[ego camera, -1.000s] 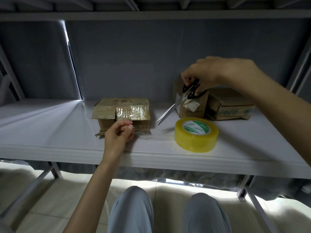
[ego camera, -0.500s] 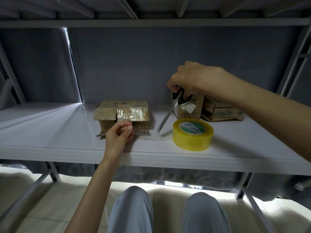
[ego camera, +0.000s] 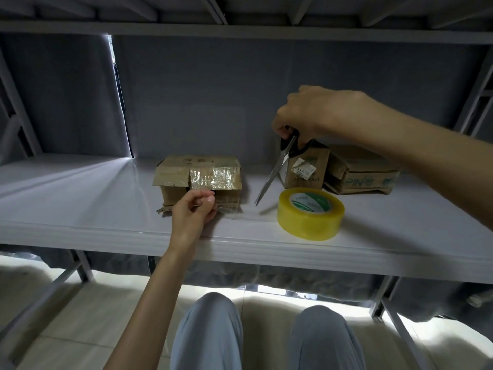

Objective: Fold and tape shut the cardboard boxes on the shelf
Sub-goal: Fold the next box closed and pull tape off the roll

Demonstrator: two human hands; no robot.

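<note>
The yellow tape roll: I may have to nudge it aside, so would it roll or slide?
The yellow roll of clear packing tape lies flat on its side on the grey shelf, so it would probably slide, not roll. Nearly full, it likely feels dense. Its glossy wall may be slippery.

We are facing a pale grey metal shelf (ego camera: 80,198) backed by dark grey fabric (ego camera: 186,89). Daylight is slipping through a narrow gap in the fabric (ego camera: 117,76). Below, slanted grey metal braces (ego camera: 40,303) are standing on a pale tiled floor (ego camera: 88,329).
</note>
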